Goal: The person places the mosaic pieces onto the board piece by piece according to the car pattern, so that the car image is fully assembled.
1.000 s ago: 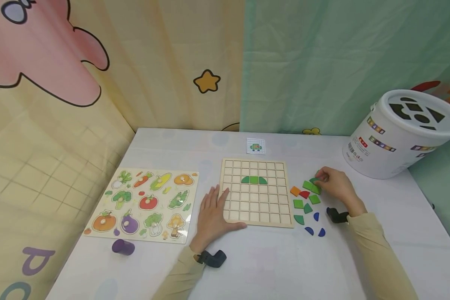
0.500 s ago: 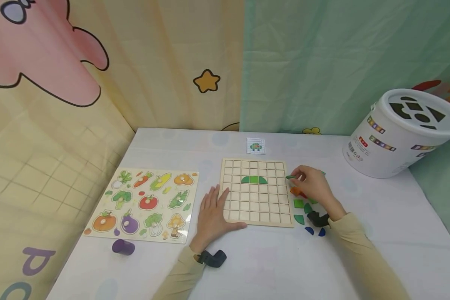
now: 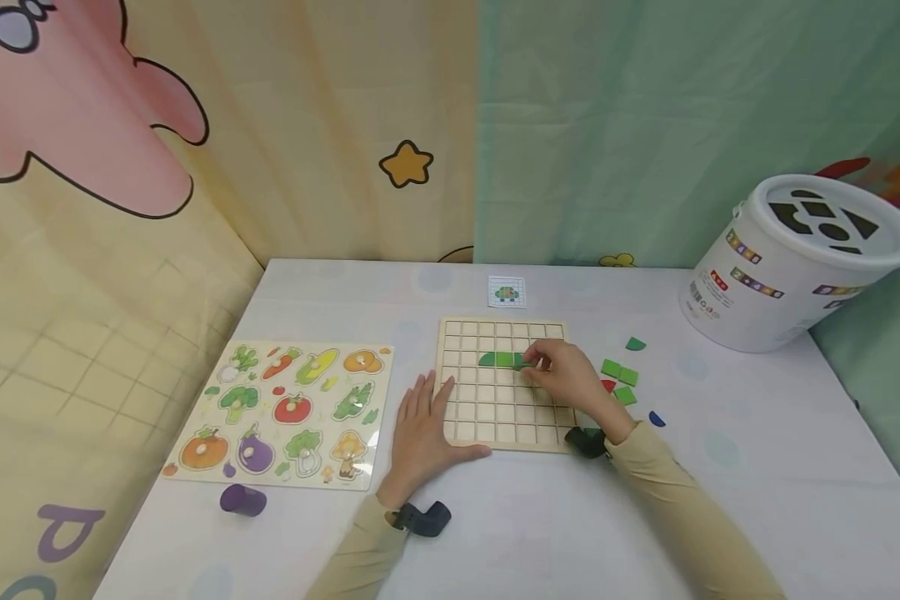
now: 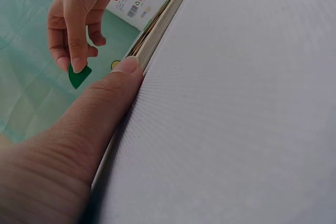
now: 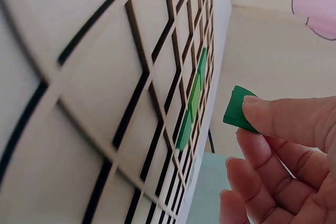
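A wooden grid board (image 3: 487, 417) lies in the middle of the table. My left hand (image 3: 422, 433) rests at its lower left corner, fingers spread straight; the left wrist view shows the thumb (image 4: 105, 98) against the board's edge. Above the grid, my right hand (image 3: 570, 379) pinches a dark green quarter-circle tile (image 5: 236, 109) between thumb and finger, held apart from the board in the right wrist view. A light green square tile (image 3: 504, 359) sits in the grid between two dark green curved tiles, the right one partly covered by the right hand in the head view.
Loose green squares (image 3: 619, 372), a red tile (image 3: 608, 386), a blue half-circle (image 3: 657, 419) and a green quarter-circle (image 3: 635, 343) lie right of the board. Around it are a picture card (image 3: 507, 293), vegetable puzzle (image 3: 318, 475), purple cylinder (image 3: 243, 500) and white bucket (image 3: 750, 308).
My right hand has carried the green quarter-circle tile leftward from the loose tiles to above the grid. The left hand stays at the board's corner. The head view has shifted slightly.
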The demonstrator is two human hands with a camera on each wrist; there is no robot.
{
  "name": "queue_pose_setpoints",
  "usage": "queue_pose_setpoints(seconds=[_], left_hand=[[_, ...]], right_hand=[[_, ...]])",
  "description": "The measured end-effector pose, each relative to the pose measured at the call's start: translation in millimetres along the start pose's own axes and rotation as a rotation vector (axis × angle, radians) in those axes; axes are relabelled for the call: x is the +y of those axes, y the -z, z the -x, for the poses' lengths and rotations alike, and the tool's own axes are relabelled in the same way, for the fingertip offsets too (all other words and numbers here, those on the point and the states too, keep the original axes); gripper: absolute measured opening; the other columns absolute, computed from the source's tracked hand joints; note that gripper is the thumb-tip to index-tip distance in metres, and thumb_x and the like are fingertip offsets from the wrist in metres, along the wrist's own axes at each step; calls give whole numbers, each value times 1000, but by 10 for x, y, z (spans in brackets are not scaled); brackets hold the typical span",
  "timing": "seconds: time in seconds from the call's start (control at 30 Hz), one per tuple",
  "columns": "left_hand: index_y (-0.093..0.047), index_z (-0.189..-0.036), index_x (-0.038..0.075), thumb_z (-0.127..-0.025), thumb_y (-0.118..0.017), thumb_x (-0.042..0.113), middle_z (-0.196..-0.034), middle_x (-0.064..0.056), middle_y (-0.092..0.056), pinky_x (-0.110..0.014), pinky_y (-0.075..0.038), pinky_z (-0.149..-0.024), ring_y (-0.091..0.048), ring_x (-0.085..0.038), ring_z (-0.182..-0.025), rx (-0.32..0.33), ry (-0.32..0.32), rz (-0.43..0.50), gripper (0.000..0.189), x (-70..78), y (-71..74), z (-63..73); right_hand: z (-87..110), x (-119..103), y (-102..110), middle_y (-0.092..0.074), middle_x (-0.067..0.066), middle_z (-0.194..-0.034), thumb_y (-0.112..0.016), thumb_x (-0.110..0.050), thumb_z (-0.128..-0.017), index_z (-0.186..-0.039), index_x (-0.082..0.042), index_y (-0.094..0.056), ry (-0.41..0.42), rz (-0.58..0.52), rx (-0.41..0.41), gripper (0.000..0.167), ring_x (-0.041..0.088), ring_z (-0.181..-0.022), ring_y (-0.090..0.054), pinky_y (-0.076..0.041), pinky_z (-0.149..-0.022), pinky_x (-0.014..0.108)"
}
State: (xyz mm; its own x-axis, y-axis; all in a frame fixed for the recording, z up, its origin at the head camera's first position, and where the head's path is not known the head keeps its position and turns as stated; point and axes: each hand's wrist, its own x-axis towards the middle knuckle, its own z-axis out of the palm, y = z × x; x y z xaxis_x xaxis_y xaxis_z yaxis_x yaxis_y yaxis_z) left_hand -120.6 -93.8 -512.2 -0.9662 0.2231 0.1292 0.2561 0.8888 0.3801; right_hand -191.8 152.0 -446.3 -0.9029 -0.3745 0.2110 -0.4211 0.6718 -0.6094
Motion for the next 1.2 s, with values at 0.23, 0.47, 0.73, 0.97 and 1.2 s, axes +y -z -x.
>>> queue_pose_setpoints(seconds=[0.23, 0.47, 0.73, 0.97, 1.2], left_hand=[[-28, -150, 13, -59, -62, 83, -156, -14, -16, -41, -7, -114, -7, -29, -143, 22, -14, 3, 120, -6, -20, -3], [-30, -149, 12, -59, -62, 83, -155, -15, -18, -43, -10, -114, -10, -30, -142, 45, -33, 5, 119, -9, -28, -1], [-29, -150, 14, -59, -62, 83, -156, -14, -16, -41, -7, -114, -8, -28, -142, 22, -18, -5, 119, -18, -25, -1], [-27, -150, 14, -60, -61, 83, -156, -14, -15, -40, -6, -114, -7, -27, -143, 16, -16, -15, 119, -20, -31, -3], [-29, -150, 14, -59, -63, 82, -156, -14, -16, -41, -7, -114, -8, -28, -142, 21, -14, -17, 118, -18, -26, 4]], right_hand=[[-85, -81, -108, -60, -3, -75, -74, -6, -81, -84, -8, -67, 13, -27, -20, 8, 14, -65, -50, -43, -57, 30], [-129, -108, -185, -61, -5, -76, -74, -9, -82, -83, -11, -67, -14, -19, -52, 8, 12, -65, -52, -45, -59, 29], [-176, -155, -259, -58, -6, -71, -74, -13, -83, -83, -13, -66, -47, -11, -83, 8, 13, -58, -45, -40, -53, 28], [-237, -165, -327, -59, -7, -71, -74, -13, -83, -84, -14, -66, -38, -27, -111, 7, 12, -59, -48, -42, -56, 29], [-303, -251, -394, -57, -7, -68, -73, -12, -83, -84, -14, -66, -23, -44, -135, 7, 12, -58, -47, -41, -54, 28]])
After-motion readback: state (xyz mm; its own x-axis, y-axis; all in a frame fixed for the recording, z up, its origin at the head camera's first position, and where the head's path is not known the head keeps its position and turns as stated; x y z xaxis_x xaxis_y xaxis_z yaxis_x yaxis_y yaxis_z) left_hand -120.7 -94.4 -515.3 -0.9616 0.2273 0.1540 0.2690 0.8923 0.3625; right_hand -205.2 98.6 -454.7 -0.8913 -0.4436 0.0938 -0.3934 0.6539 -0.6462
